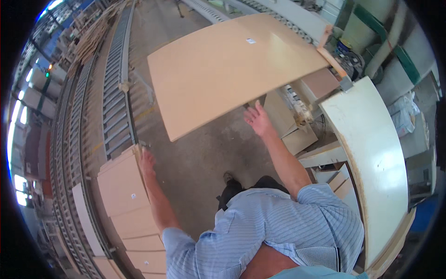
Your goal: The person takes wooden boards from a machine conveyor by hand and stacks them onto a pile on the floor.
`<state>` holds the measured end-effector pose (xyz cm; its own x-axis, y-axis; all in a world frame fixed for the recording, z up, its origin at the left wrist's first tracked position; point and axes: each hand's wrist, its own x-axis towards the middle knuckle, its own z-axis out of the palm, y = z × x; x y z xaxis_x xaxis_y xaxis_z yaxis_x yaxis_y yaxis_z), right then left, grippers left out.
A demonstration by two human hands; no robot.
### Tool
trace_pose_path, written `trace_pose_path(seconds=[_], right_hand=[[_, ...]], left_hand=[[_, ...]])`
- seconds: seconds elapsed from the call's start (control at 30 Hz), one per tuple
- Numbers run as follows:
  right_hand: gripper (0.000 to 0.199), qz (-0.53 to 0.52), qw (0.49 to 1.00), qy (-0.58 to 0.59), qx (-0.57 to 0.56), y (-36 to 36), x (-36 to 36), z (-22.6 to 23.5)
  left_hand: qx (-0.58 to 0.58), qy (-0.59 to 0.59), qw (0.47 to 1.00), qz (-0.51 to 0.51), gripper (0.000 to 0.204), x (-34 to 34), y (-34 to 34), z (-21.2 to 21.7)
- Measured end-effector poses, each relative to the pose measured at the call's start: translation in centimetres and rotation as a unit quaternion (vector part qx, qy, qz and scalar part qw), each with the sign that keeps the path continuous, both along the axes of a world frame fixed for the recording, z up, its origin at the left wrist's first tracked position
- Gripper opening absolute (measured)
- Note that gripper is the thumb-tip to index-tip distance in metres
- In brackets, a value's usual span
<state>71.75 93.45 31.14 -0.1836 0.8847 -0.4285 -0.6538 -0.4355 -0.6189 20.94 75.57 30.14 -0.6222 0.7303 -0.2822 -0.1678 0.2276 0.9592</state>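
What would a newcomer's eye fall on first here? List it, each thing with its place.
First, the big pale wooden board across the upper middle, with the right hand open at its near edge. Next, the left hand resting on the stack of smaller boards at lower left, beside the long roller track. On the right curves a white panel.

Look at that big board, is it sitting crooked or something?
Yes. The big tan board lies askew, its near corner sticking out over the bare floor. The right hand is open by its near edge; the left hand rests on a stack of smaller panels.
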Motion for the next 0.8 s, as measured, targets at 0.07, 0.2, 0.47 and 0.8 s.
trace_pose_path(seconds=[0.07, 0.2, 0.47, 0.8], right_hand=[[0.059, -0.052, 0.997, 0.054, 0.033, 1.5, 2.0, -1.7], [0.044, -0.070, 0.992, 0.105, 0.011, 1.8, 2.8, -0.7], [0.041, 0.051, 0.994, 0.065, 0.073, -2.3, 4.7, 0.8], [0.042, 0.054, 0.988, 0.071, -0.129, -8.9, 11.3, 2.7]], left_hand=[[-0.003, -0.019, 1.000, -0.011, 0.050, 2.5, 6.2, 3.3], [-0.063, 0.032, 0.996, -0.048, 0.064, 3.8, 13.4, 4.9], [-0.011, -0.086, 0.996, -0.022, 0.023, 5.2, 16.3, 1.6], [-0.124, 0.096, 0.986, 0.061, 0.030, 12.2, 16.6, -0.1]])
